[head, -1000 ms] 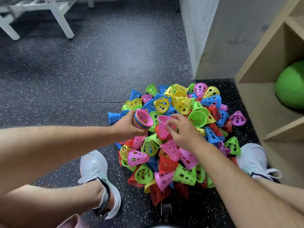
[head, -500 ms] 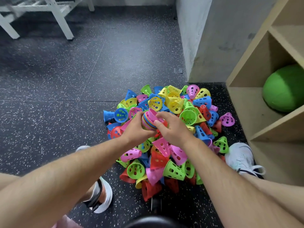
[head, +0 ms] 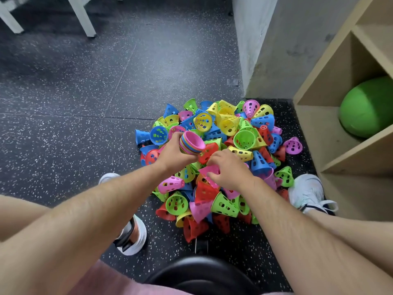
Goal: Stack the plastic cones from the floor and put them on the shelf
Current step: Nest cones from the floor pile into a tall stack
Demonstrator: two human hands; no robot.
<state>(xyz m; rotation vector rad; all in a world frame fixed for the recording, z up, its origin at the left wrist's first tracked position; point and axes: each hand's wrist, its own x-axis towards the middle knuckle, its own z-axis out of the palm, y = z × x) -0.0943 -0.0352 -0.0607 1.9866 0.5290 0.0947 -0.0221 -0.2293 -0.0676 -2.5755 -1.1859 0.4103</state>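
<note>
A heap of small perforated plastic cones (head: 229,128) in pink, yellow, green, blue and red lies on the dark speckled floor. My left hand (head: 172,153) grips a nested stack of cones (head: 191,143) with a pink one on top, held tilted just above the heap. My right hand (head: 229,169) is down on the heap, its fingers curled around the rim of a loose pink cone (head: 209,172). The wooden shelf (head: 331,145) stands to the right of the heap.
A green ball (head: 368,107) fills the shelf's middle compartment. A grey concrete pillar (head: 274,50) rises behind the heap. White furniture legs (head: 83,20) stand at the far left. My white shoes (head: 308,192) flank the heap, and a black round seat (head: 204,275) is below me.
My right hand pressed a pink cone onto the stack, then left it and dropped to the heap, where it now grips another pink cone. The left hand kept holding the stack.
</note>
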